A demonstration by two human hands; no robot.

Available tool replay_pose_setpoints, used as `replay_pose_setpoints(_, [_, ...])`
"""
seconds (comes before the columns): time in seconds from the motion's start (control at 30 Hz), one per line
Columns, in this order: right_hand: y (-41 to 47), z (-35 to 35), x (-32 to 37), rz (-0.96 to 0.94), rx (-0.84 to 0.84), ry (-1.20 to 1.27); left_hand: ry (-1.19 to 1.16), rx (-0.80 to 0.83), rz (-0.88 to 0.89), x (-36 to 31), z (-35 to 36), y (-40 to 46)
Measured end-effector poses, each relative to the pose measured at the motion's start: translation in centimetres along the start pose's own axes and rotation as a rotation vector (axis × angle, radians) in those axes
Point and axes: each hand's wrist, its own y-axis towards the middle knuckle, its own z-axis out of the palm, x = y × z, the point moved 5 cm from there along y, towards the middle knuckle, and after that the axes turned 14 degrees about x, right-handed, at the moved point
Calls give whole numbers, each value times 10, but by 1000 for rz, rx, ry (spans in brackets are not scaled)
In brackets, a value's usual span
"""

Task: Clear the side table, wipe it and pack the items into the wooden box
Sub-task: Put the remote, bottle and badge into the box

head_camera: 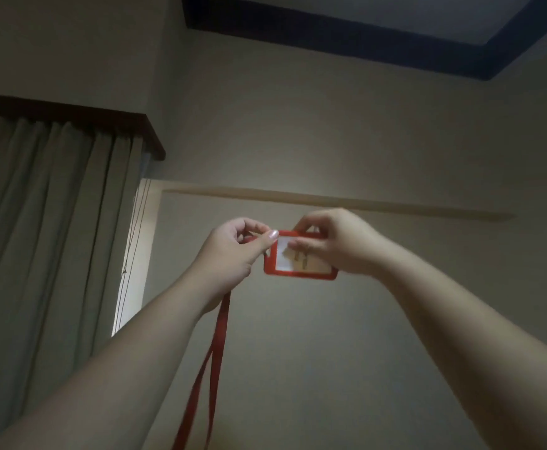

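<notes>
While both hands pinch the red badge holder [299,256], left hand [233,254] and right hand [337,241] cover its top; lanyard [213,352] runs offscreen, card print's unreadable.

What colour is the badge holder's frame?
Red, matching its lanyard; badge holder shows best in the head view.

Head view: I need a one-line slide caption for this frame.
Both hands, left and right, hold up a red badge holder, its red lanyard hanging down, before a beige wall.

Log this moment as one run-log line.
left hand: pinches badge holder | right hand: pinches badge holder | lanyard: hangs down
</notes>
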Motion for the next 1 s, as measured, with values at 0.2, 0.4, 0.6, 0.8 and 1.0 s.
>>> replay_pose_setpoints(0.2, [-23, 24, -8, -4, 71, 37, 221, 111, -81, 13, -9, -16])
replay_pose_setpoints(0.4, [-38, -14, 13, 68, 204, 28, 134, 259, -102, 20, -4, -23])
replay_pose_setpoints(0.6, [-38, -8, 10, 33, 58, 96, 37, 232, -91, 33, 4, -28])
replay_pose_setpoints(0.8, [-31, 72, -39, 139, 103, 334, -79, 81, -218, 75, 10, -41])
replay_pose_setpoints(1.0, [-45, 89, -51, 135, 239, 375, 100, 118, -394, 107, 8, -62])
